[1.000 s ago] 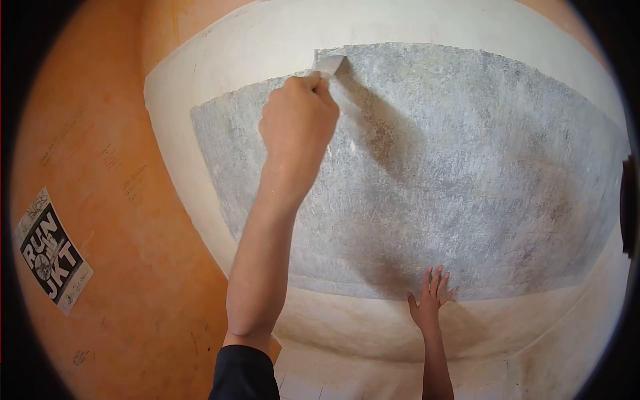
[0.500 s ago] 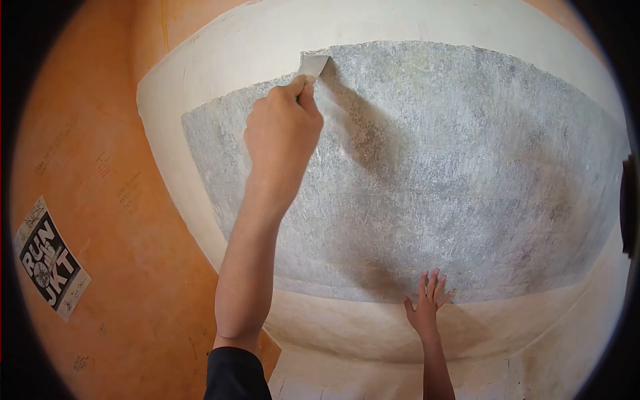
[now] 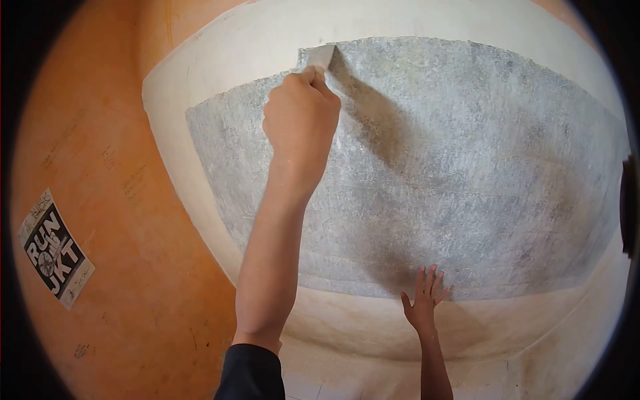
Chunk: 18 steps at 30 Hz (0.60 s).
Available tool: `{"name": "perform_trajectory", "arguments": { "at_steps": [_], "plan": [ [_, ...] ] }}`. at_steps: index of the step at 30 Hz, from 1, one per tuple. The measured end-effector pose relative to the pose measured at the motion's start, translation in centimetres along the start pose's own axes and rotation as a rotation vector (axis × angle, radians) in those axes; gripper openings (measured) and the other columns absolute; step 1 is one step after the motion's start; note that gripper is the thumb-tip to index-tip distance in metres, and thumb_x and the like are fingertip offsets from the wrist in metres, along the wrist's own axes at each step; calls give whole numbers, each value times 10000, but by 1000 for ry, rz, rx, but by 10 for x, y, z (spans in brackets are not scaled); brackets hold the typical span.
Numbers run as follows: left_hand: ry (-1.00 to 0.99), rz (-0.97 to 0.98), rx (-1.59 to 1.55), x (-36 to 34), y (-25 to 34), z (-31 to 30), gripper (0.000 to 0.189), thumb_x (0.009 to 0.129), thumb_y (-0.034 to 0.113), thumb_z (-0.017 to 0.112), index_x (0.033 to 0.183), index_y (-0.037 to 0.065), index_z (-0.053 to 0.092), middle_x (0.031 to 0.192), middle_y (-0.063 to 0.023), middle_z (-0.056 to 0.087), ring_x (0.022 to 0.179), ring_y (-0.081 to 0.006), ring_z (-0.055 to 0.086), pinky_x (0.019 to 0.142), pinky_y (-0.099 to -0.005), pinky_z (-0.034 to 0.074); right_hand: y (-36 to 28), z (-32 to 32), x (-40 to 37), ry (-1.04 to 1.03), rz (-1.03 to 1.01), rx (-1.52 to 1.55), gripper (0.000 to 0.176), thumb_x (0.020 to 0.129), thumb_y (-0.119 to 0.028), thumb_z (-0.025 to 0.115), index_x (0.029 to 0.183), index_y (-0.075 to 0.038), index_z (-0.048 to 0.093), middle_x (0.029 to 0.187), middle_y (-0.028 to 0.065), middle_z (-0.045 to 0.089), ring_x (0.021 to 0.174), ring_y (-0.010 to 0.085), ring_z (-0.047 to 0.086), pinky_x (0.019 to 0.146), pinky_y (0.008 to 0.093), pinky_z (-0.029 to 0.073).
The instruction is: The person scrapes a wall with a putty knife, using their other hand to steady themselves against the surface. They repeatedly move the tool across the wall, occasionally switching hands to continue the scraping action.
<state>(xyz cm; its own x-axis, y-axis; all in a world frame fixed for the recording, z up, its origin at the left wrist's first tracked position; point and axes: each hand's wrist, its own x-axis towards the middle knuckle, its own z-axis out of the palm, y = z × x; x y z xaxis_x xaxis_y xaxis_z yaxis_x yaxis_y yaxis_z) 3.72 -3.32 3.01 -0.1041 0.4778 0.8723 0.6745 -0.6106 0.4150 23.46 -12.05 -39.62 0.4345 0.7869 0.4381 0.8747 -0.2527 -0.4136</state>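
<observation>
My left hand [image 3: 301,123] is raised at the upper middle, its fingers closed around a scraper [image 3: 323,56] with a flat, pale metal blade. The blade lies at the top edge of a rough grey patch [image 3: 453,153] on the wall, close to a small step in that edge. Most of the scraper's handle is hidden in my fist. Lower down, my right hand [image 3: 423,303] is spread flat, fingers pointing up, over the patch's bottom edge. Nothing is held in it, and whether the palm presses on the wall cannot be told.
A smooth off-white border [image 3: 220,63] surrounds the grey patch. To the left is an orange wall [image 3: 153,247] with faint handwriting and a black-and-white "RUN JKT" poster [image 3: 57,253]. A dark object [image 3: 628,207] stands at the right edge.
My left hand and the scraper have shifted right along the patch's top edge. My right hand stays at the bottom edge, fingers still spread. The view has shifted slightly.
</observation>
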Motion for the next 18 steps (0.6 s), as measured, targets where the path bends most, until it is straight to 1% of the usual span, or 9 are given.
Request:
{"name": "perform_trajectory", "arguments": {
  "at_steps": [1, 2, 4, 6, 9, 11, 13, 15, 18],
  "plan": [
    [1, -32, -44, 2, 1, 0, 292, 959, 245, 553, 1150, 132, 743, 910, -249, 712, 869, -439, 689, 814, -489, 550, 1, 0, -2, -11, -7, -2, 929, 908, -316, 681, 1609, -108, 109, 1668, 203, -34, 1515, 465, -85, 1107, 729, -76],
    [-14, 19, 20, -1, 1, 3, 301, 958, 246, 555, 1158, 119, 741, 904, -249, 712, 860, -429, 694, 813, -484, 551, 2, 1, -6, -18, -4, -2, 929, 908, -316, 681, 1609, -108, 109, 1668, 203, -34, 1515, 465, -85, 1107, 729, -76],
    [-13, 8, 11, -9, -7, 6, 303, 960, 247, 552, 1163, 120, 739, 899, -250, 712, 857, -427, 695, 810, -484, 551, 7, 0, -3, 11, -52, 25, 894, 915, -342, 664, 1608, -129, 140, 1674, 181, 5, 1515, 472, -50, 1096, 752, -55],
    [-5, 22, -10, -5, -1, 5, 306, 962, 248, 550, 1168, 120, 737, 895, -251, 711, 854, -425, 697, 807, -484, 551, 8, 0, -1, 20, -61, 20, 902, 913, -339, 669, 1609, -133, 133, 1674, 181, 0, 1515, 470, -50, 1096, 752, -55],
    [-51, -66, -41, -5, 0, 2, 307, 966, 258, 547, 1173, 133, 737, 905, -249, 712, 872, -422, 696, 817, -483, 550, 6, -1, -5, 0, -62, 18, 911, 912, -340, 672, 1611, -139, 124, 1674, 178, -9, 1516, 469, -51, 1096, 752, -54],
    [6, -12, 31, -7, -3, 6, 301, 970, 270, 544, 1166, 158, 743, 911, -249, 712, 876, -430, 692, 822, -486, 549, 8, -4, -2, 2, -72, 10, 914, 912, -344, 671, 1612, -141, 120, 1675, 176, -13, 1516, 468, -52, 1097, 751, -54],
    [-51, -55, 35, -1, 4, 1, 303, 969, 281, 546, 1158, 151, 744, 916, -249, 712, 888, -436, 686, 823, -487, 548, 9, -3, -3, -19, -62, 22, 913, 913, -356, 664, 1612, -140, 119, 1675, 175, -20, 1516, 468, -56, 1098, 749, -56],
    [20, -21, 0, 2, 3, 3, 304, 966, 292, 549, 1148, 150, 747, 911, -250, 712, 895, -440, 682, 815, -491, 548, 5, -2, -2, -10, -62, 29, 916, 912, -362, 663, 1613, -141, 116, 1675, 175, -20, 1516, 467, -56, 1099, 748, -56],
    [2, -57, -7, 2, 3, -1, 311, 961, 293, 554, 1150, 137, 745, 922, -252, 712, 914, -436, 682, 831, -495, 545, 9, -3, -2, 2, -76, 31, 924, 908, -366, 664, 1613, -142, 112, 1676, 174, -17, 1517, 465, -54, 1098, 749, -57]
  ]
}}
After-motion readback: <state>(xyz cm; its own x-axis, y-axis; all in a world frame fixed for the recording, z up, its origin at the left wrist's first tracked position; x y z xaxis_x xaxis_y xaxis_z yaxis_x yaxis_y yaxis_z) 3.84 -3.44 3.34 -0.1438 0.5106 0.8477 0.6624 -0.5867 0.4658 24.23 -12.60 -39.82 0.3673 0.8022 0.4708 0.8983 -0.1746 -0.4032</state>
